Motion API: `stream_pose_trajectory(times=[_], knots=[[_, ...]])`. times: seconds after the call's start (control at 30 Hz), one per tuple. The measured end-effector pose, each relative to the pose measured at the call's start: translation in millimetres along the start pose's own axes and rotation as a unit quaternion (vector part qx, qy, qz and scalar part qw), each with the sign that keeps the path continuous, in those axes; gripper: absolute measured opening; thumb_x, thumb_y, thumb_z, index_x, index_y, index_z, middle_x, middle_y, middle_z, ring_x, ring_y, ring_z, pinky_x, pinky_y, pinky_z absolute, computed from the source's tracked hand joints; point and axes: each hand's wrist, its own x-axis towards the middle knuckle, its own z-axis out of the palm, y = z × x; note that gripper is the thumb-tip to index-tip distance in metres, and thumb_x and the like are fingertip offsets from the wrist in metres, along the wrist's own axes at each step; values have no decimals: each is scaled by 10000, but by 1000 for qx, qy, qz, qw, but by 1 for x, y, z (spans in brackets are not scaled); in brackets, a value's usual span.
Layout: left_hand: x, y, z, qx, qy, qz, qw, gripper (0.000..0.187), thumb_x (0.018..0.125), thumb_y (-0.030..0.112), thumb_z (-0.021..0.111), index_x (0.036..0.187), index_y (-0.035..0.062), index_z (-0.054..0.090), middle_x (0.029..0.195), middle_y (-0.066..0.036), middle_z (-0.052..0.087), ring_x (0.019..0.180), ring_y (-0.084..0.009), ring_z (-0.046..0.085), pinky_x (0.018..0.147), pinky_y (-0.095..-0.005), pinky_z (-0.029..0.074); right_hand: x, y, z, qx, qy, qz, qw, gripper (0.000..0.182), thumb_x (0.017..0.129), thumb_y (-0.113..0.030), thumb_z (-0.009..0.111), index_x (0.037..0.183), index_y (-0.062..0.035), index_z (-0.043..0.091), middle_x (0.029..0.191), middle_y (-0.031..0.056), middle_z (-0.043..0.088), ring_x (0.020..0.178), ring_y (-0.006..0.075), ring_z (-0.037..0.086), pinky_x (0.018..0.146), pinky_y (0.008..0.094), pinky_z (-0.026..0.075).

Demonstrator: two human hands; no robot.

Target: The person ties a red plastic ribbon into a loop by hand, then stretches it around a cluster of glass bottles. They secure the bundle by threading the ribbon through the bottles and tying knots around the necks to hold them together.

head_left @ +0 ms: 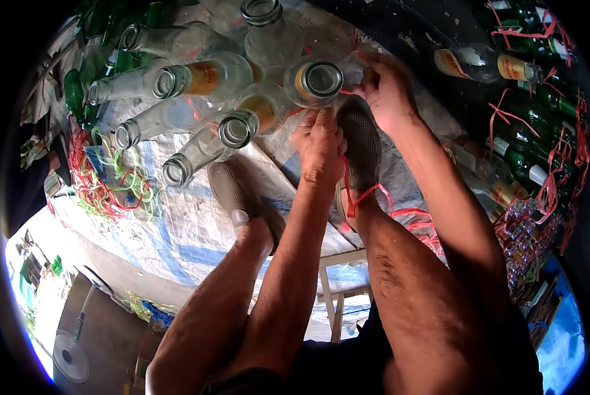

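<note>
Illegible orange labels (pixel 204 77) on clear bottles (pixel 272 38), left fingers (pixel 321 122) tight around red twine (pixel 351 208), right fingers (pixel 382 66) of unclear grip.

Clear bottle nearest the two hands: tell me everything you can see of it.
The clear bottle looks like glass, with a thick round rim, an open mouth turned toward the camera and an orange-yellow patch, probably a label, on its left. Its base is hidden. It sits among other clear bottles, the left hand just below it, the right hand to its right. Red strip shows beside it; actual contact is unclear.
</note>
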Motion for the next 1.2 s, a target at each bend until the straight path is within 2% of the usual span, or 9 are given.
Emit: stream_pose_trajectory(times=[0.13,0.23,0.33,0.57,0.67,0.77,1.07,1.17,1.2], knots=[[4,-5,0,-11,-53,-19,998,227,1040,250,650,845,198,545,649,96,331,504,-42,240,450,-247,188,-13,12,-11,48,-1,17,999,154,983,-90,575,1096,-6,637,696,30,519,583,140,506,649,395,576],[8,-9,-1,-37,-75,-27,996,172,1060,257,615,916,171,576,653,97,365,486,-22,273,421,-224,201,-19,17,-14,61,0,23,998,139,979,-96,598,1074,-5,642,705,36,529,606,145,525,685,406,601],[8,-9,1,-30,-63,-39,997,253,1062,244,610,827,192,533,654,96,339,506,-38,238,451,-242,185,-29,14,-10,56,4,28,998,146,991,-95,591,1082,5,647,723,28,528,645,153,526,773,392,597],[12,-13,0,-10,-73,-35,997,226,1074,252,588,864,173,563,669,97,373,509,-37,264,449,-240,194,-40,15,-16,63,5,53,997,162,1003,-78,586,1095,33,660,773,40,580,716,165,582,875,377,607],[12,-15,-2,-25,-80,-26,996,203,1075,255,593,893,165,572,670,95,394,503,-29,284,436,-232,204,-37,20,-23,83,1,50,995,110,959,-70,641,1022,13,674,820,71,615,702,176,598,807,422,646],[9,-16,-2,-24,-81,-17,996,173,1076,266,599,950,148,592,668,93,420,489,-15,313,414,-216,215,-35,24,-26,99,3,37,994,123,959,-81,653,1049,-4,686,826,65,623,714,172,606,796,395,639],[6,-17,3,-11,-71,-29,997,152,1063,255,623,1034,109,653,659,92,413,486,-19,325,419,-218,221,-48,19,-31,-1,40,43,998,127,956,-97,670,1067,-45,704,907,73,686,779,188,679,732,358,611],[6,-18,3,-7,-71,-27,997,149,1060,252,625,1033,108,645,670,86,405,493,-28,310,428,-226,217,-49,10,-39,-171,32,-7,985,137,957,-95,658,1077,-44,701,944,79,702,789,200,701,724,344,597],[6,-18,3,0,-71,-26,997,141,1058,251,627,1032,113,641,678,81,400,499,-36,296,435,-233,215,-47,10,-40,-218,23,-49,974,152,939,-123,668,1063,-47,711,933,106,734,780,231,714,721,356,582]])
